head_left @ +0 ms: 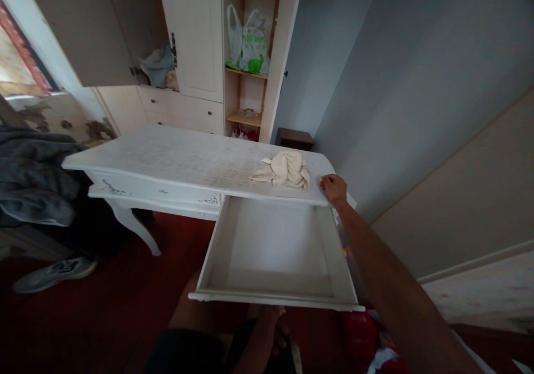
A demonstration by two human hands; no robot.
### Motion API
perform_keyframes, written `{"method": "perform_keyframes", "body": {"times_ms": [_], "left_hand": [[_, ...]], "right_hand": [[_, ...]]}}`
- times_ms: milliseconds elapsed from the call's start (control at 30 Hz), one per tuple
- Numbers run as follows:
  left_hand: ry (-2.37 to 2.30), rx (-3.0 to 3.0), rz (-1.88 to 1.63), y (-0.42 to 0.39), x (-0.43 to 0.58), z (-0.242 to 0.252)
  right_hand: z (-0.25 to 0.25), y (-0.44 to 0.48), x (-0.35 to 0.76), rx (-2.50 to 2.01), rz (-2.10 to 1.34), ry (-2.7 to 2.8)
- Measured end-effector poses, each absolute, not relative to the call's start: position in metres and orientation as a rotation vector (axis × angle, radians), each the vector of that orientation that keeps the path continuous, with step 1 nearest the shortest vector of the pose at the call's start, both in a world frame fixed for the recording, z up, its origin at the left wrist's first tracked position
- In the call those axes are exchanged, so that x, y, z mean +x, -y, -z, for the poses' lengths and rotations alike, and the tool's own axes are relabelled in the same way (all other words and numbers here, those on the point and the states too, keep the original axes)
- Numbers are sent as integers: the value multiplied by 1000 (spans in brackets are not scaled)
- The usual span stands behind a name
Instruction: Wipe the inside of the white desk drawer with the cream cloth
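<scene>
A white desk (175, 154) stands in front of me with its right drawer (275, 299) pulled far out; nothing shows inside it. A crumpled cream cloth (286, 171) lies on the desktop near the right end. My right hand (332, 188) rests on the desktop's right front corner, just right of the cloth, fingers curled over the edge. My left hand (277, 321) is low under the drawer's front rail; its fingers are mostly hidden by the drawer front.
A white wardrobe (196, 40) stands behind the desk, with plastic bags (248, 43) on an open shelf. A dark garment (33, 173) is piled at the left, a shoe (54, 274) lies on the red floor, and red items (362, 335) lie beneath the drawer's right side.
</scene>
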State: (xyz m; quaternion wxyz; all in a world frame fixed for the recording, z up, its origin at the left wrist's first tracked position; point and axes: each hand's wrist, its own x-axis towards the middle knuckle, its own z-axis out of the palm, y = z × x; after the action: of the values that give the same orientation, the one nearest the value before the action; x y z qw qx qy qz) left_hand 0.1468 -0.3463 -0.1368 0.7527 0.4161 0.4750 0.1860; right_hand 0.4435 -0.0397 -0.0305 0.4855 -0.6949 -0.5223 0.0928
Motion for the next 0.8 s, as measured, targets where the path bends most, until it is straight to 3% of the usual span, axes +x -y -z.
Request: {"method": "perform_keyframes", "body": {"times_ms": [133, 300, 467, 633, 800], "left_hand": [[-862, 1029, -291, 348, 97, 102], [-716, 1176, -304, 303, 24, 22], [-891, 1293, -1173, 183, 15, -43], [-1188, 1438, -1204, 66, 25, -36], [-1561, 1568, -1148, 7, 7, -8]], "right_hand": [[28, 41, 442, -1693, -230, 1281], [28, 42, 441, -1691, -201, 1318], [29, 42, 441, -1715, -174, 1360], [29, 42, 441, -1716, -161, 1381], [29, 41, 440, -1733, -162, 1395]]}}
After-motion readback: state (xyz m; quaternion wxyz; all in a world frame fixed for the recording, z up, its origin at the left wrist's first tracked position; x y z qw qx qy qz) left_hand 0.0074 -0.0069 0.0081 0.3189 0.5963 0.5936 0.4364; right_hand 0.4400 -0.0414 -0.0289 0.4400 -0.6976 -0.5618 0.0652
